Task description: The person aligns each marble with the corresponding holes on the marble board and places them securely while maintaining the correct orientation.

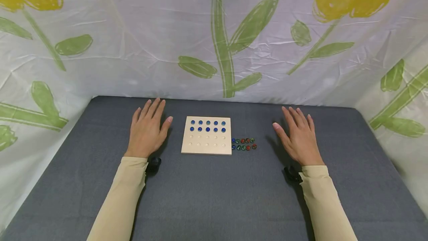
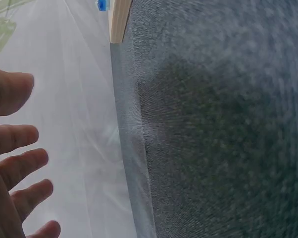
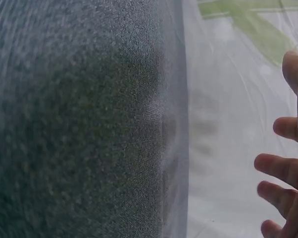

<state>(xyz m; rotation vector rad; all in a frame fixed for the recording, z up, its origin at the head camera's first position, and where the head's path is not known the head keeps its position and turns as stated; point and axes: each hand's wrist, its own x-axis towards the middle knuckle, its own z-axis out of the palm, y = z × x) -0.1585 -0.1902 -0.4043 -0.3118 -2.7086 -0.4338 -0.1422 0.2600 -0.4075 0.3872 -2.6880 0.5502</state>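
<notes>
A pale wooden board with rows of round hollows lies mid-table in the head view. Blue marbles fill its two far rows; the two near rows of hollows hold nothing. Against the board's right side, two short rows of green, red and blue marbles sit on the cloth. My left hand, fingers extended, is left of the board and apart from it. Farther off, to the right of the loose marbles, is my right hand, also with extended fingers. Neither hand holds anything. A board corner shows in the left wrist view.
Dark grey cloth covers the table. Behind it and at both sides hangs a white curtain with yellow flowers and green leaves. Each wrist carries a small black camera, such as the left camera.
</notes>
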